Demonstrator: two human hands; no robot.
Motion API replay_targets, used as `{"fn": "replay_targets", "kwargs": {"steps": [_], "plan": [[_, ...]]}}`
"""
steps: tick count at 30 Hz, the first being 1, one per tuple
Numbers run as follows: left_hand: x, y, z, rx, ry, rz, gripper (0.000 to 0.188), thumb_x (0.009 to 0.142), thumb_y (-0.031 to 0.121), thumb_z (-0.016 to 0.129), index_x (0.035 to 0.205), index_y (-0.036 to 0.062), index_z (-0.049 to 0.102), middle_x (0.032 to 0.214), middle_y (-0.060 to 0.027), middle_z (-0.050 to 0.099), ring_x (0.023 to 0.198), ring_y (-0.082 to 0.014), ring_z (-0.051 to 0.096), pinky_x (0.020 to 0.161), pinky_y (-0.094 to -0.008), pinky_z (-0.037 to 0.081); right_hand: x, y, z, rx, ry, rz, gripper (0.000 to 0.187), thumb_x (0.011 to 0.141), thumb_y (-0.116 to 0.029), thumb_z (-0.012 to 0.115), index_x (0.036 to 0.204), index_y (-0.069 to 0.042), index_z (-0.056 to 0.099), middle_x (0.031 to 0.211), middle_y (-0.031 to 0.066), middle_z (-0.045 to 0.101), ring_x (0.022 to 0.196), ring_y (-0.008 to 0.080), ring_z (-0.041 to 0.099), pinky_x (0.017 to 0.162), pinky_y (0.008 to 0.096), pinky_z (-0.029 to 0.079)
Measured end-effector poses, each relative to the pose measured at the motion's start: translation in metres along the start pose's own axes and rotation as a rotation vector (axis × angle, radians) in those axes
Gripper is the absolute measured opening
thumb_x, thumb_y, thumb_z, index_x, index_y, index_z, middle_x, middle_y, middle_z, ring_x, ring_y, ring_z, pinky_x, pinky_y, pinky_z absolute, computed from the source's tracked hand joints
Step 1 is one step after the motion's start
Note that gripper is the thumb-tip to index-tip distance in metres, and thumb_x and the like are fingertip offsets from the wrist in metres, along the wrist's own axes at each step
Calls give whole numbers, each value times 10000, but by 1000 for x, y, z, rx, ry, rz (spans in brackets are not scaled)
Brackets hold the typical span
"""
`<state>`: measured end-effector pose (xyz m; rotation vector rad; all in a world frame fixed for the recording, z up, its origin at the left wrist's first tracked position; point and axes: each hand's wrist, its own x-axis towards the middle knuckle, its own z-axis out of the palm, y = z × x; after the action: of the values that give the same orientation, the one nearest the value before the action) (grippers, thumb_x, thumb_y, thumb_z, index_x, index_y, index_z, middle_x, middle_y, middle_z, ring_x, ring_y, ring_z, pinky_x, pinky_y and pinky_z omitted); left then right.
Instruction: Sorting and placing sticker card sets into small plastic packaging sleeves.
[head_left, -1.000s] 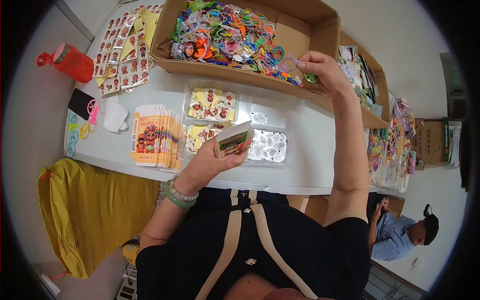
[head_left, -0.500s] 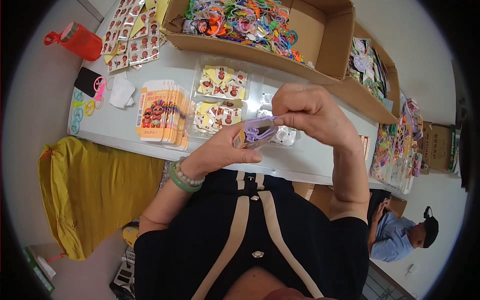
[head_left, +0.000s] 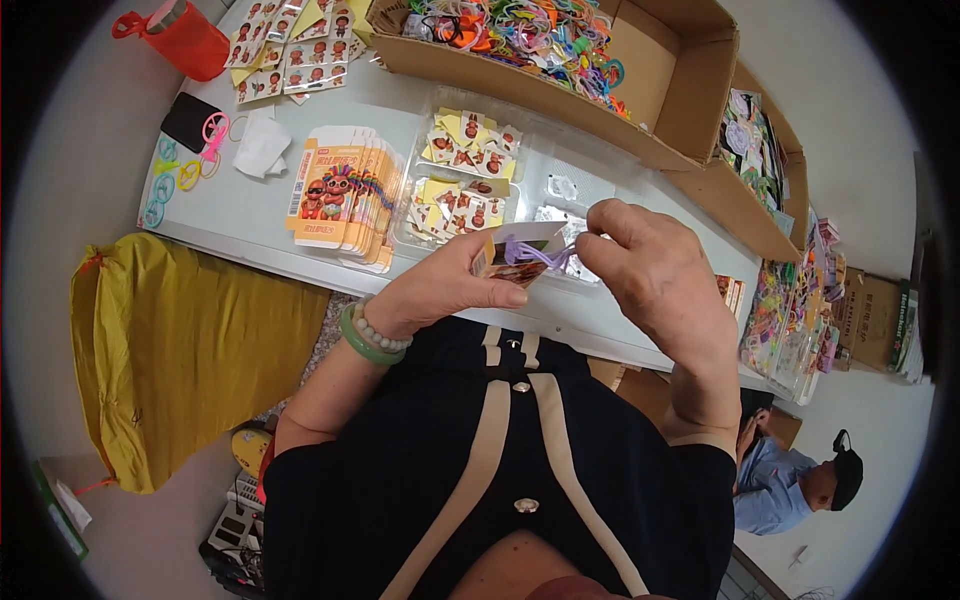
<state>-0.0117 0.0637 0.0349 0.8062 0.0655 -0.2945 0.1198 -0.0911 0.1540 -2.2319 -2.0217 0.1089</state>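
My left hand (head_left: pixel 440 290) grips a small open printed carton (head_left: pixel 483 262) above the table's front edge, thumb along its near side. A purple cord (head_left: pixel 538 253) lies in the carton's mouth, and part of it stretches out to my right hand (head_left: pixel 655 280), whose fingers are pinched on it. Beyond my left hand, flat orange-and-white printed cartons (head_left: pixel 335 200) lie in an overlapping stack. A clear plastic tray (head_left: pixel 527 130) holds small picture stickers (head_left: pixel 465 205) on yellow backing. White packets (head_left: pixel 565 187) lie behind the carton, partly hidden by my right hand.
A cardboard box (head_left: pixel 540 78) of tangled colourful cords stands at the back, with another box (head_left: pixel 690 185) of packets beside it. Sticker sheets (head_left: pixel 315 60), a red bottle (head_left: pixel 188 42), a black phone-like slab (head_left: pixel 192 122) and tissue (head_left: pixel 263 145) lie left. A person (head_left: pixel 790 485) sits at right.
My right hand has shifted a little lower and right, drawing the purple cord out sideways from the carton. The carton has tilted. The whole view has shifted slightly.
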Motion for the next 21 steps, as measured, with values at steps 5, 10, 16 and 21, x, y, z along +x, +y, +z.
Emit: {"fn": "replay_targets", "kwargs": {"steps": [5, 10, 16, 21], "plan": [[2, -1, 5, 210, 22, 8, 549, 773, 111, 728, 1254, 18, 478, 1077, -21, 564, 986, -91, 511, 877, -251, 420, 10, -11, -2, 42, -46, -8, 115, 693, -89, 579, 782, -47, 520, 780, 84, 475, 743, 244, 554, 635, 353, 461], [6, -8, -1, 172, 42, 6, 466, 775, 56, 717, 1192, 33, 511, 1057, -2, 575, 962, -85, 528, 854, -251, 438, 19, -24, 29, -92, 142, -137, 293, 668, -82, 584, 957, -34, 568, 883, 73, 530, 772, 226, 569, 654, 326, 466], [1, -5, -1, 72, 3, -42, 424, 789, 43, 705, 1168, 33, 516, 1043, 1, 575, 956, -76, 535, 834, -244, 458, 11, -10, 55, -82, 402, -263, 335, 629, -105, 613, 947, 2, 598, 885, 101, 561, 689, 218, 561, 588, 313, 462], [3, -9, -6, 19, -33, -56, 439, 784, 46, 709, 1174, 24, 509, 1038, -10, 573, 947, -76, 539, 833, -228, 456, 4, -10, 68, 18, 410, -253, 345, 625, -95, 630, 956, -2, 603, 895, 110, 575, 706, 226, 572, 590, 313, 465]]}}
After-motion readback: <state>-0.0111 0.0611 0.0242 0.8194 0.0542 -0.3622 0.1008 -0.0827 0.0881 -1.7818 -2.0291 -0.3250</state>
